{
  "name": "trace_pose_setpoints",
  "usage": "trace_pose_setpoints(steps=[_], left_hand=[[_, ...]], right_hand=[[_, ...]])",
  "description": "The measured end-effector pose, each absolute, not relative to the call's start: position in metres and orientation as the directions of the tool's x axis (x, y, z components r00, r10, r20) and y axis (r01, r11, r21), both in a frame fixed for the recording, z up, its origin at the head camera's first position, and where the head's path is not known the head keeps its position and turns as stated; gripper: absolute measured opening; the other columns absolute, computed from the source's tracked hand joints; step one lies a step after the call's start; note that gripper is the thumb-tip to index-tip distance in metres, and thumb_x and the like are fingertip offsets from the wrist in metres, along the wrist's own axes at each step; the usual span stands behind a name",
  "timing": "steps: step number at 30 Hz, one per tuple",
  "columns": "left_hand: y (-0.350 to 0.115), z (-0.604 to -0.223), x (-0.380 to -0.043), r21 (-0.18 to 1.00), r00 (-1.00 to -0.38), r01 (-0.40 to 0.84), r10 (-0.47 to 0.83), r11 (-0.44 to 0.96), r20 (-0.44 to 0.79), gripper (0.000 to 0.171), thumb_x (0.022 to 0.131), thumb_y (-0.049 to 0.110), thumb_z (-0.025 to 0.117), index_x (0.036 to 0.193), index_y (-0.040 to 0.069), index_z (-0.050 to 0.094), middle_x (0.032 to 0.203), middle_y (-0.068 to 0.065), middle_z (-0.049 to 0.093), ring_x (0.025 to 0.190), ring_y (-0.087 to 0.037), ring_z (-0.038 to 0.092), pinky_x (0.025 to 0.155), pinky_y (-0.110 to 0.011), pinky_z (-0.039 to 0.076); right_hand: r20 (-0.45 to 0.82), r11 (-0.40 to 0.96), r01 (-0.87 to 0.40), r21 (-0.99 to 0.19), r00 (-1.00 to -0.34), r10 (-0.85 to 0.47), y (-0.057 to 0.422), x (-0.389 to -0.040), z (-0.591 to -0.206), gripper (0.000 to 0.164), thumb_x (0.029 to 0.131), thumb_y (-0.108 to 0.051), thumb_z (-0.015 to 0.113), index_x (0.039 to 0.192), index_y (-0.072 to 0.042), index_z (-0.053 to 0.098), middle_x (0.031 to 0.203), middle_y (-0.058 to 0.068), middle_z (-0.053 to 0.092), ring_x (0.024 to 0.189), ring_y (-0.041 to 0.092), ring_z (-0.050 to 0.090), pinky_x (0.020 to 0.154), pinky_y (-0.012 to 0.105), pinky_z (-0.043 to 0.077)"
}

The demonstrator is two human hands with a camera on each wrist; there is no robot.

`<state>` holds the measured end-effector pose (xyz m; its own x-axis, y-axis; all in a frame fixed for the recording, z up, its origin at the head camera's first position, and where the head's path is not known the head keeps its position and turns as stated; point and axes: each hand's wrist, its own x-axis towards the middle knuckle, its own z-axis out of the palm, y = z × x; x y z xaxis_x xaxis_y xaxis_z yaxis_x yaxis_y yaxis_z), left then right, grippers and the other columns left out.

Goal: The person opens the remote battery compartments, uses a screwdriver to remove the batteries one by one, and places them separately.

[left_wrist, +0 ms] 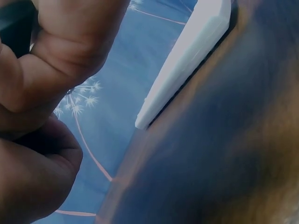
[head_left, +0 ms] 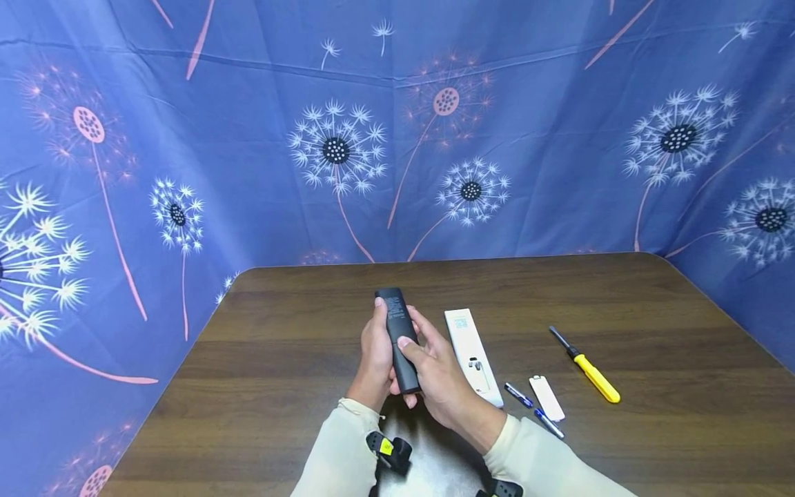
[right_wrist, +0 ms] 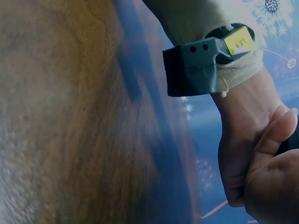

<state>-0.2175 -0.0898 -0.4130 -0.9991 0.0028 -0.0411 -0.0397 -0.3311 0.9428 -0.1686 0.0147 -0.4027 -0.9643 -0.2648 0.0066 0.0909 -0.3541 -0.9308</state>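
Both hands hold a black remote control above the table, its back with small printed text facing up. My left hand grips it from the left, thumb along its edge. From the right, my right hand grips it too, with the thumb pressed on the back near a seam across it. The fingers underneath are mostly hidden. In the left wrist view, curled fingers cover most of the dark remote. The right wrist view shows the two hands touching, with only a sliver of the remote visible.
Right of the hands lies a white remote-like case with a recess at its near end. Beside it are two small blue-and-silver cylinders, apparently batteries, and a small white cover. Farther right lies a yellow-handled screwdriver on the wooden table.
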Motion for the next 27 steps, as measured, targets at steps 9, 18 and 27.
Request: trace_pose_setpoints(steps=[9,18,27], left_hand=[[-0.0913,-0.4141,-0.2188,0.944,-0.997,-0.077,0.042,-0.320,-0.067,0.067,0.108,0.053,0.025,0.113,-0.003,0.062,0.080,-0.007,0.067,0.072,-0.017,0.061,0.071,-0.028,0.048],[-0.0902,-0.4147,-0.2170,0.943,-0.998,-0.066,0.041,-0.326,-0.055,0.069,0.106,0.059,0.027,0.119,-0.002,0.056,0.081,-0.005,0.063,0.072,-0.015,0.061,0.073,-0.026,0.048],[-0.0867,-0.4121,-0.2171,0.939,-0.999,-0.035,-0.018,-0.341,-0.044,0.065,0.107,0.055,0.027,0.107,-0.002,0.059,0.075,-0.007,0.063,0.062,-0.015,0.058,0.061,-0.026,0.049]], right_hand=[[-0.024,-0.333,0.116,-0.936,-0.963,-0.268,0.0159,-0.1663,-0.4041,0.057,0.107,-0.013,0.041,0.159,-0.024,0.020,0.074,0.017,0.060,0.054,0.019,0.063,0.042,0.027,0.045],[-0.114,-0.294,0.203,-0.934,-0.949,-0.293,0.0174,-0.1731,-0.4066,0.052,0.107,-0.040,0.046,0.155,-0.032,0.025,0.071,0.014,0.059,0.050,0.018,0.063,0.042,0.028,0.049],[-0.084,-0.313,0.178,-0.933,-0.953,-0.292,0.0178,-0.1724,-0.4005,0.052,0.108,-0.019,0.045,0.156,-0.023,0.028,0.068,0.013,0.058,0.046,0.016,0.057,0.038,0.025,0.042]])
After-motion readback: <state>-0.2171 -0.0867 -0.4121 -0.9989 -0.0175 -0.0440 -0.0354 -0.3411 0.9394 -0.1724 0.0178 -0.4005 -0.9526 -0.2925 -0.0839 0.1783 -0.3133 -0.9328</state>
